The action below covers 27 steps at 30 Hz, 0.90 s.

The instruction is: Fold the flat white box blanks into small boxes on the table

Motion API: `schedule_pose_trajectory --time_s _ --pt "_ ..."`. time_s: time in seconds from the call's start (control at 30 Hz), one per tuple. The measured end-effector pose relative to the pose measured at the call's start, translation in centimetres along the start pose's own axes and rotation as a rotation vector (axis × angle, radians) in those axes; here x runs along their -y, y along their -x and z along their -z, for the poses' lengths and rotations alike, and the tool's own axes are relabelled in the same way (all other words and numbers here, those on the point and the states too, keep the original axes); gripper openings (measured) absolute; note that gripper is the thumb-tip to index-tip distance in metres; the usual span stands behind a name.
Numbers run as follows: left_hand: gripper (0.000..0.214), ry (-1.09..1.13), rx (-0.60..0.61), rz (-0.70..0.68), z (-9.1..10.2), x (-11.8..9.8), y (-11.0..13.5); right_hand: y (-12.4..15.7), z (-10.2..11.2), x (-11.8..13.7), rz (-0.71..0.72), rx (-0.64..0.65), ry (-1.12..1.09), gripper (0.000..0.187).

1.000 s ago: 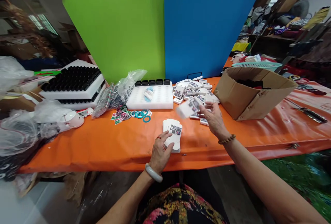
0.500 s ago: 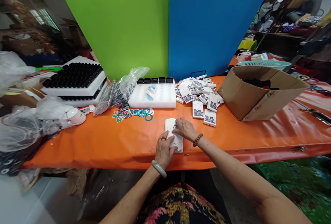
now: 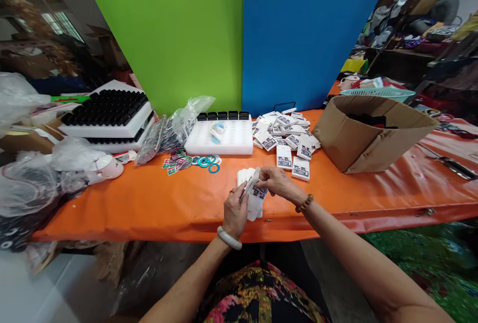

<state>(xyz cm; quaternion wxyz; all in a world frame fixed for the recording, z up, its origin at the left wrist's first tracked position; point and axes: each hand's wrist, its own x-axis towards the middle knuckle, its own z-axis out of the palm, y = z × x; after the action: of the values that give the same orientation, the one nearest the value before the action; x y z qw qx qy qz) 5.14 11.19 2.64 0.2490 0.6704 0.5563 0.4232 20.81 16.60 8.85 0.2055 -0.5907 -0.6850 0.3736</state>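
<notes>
A white carton (image 3: 251,182) is now tilted up between the two hands, above a stack of flat white cartons (image 3: 255,209) near the front edge of the orange tabletop (image 3: 168,208), about midway along it. Half a second ago the hands were low over that stack, with the uppermost carton lying nearly level under the fingers.

The left hand (image 3: 236,209) pinches the raised carton at its left side. Earlier it lay with its fingers spread across the stack. The right hand (image 3: 278,183) has its fingers bent close together, pinching the carton's right side; its thumb is partly hidden. A second ago this hand was farther toward the back edge, carrying a blurred carton beside the pile of printed white boxes (image 3: 293,141). That pile sits toward the back edge, in front of the blue board (image 3: 302,39), and two of its boxes lie closest to the front edge, in plain view where the right hand covered that spot before.

The rest keeps its arrangement. The open cardboard box (image 3: 354,144) stands right of the pile, toward the right end. The white foam tray (image 3: 235,140), with black pieces along its far side, sits left of the pile below the green board (image 3: 172,44), and blue-green rings (image 3: 203,166) lie just in front of it.
</notes>
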Motion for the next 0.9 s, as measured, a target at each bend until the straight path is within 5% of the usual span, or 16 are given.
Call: schedule_pose_trajectory --time_s 0.17,0.43,0.7,0.83,0.9 --pt "0.035 0.072 0.016 0.009 0.1 -1.2 0.5 2.3 -0.3 -0.9 -0.081 0.061 -0.451 0.017" --pt "0.044 -0.318 0.194 -0.084 -0.9 -2.1 2.9 5.3 -1.6 -2.6 -0.119 0.125 -0.729 0.023" --pt "0.029 0.104 0.332 0.06 -0.7 -4.2 3.8 7.3 -2.3 -1.8 -0.096 0.073 -0.672 0.022" --pt "0.031 0.403 0.294 0.119 -0.4 -4.7 3.6 8.4 -3.1 -1.6 0.061 -0.285 -0.288 0.011" --pt "0.031 0.503 0.23 0.213 -0.3 -4.2 3.4 8.9 -3.5 -1.9 0.094 -0.523 -0.129 0.025"
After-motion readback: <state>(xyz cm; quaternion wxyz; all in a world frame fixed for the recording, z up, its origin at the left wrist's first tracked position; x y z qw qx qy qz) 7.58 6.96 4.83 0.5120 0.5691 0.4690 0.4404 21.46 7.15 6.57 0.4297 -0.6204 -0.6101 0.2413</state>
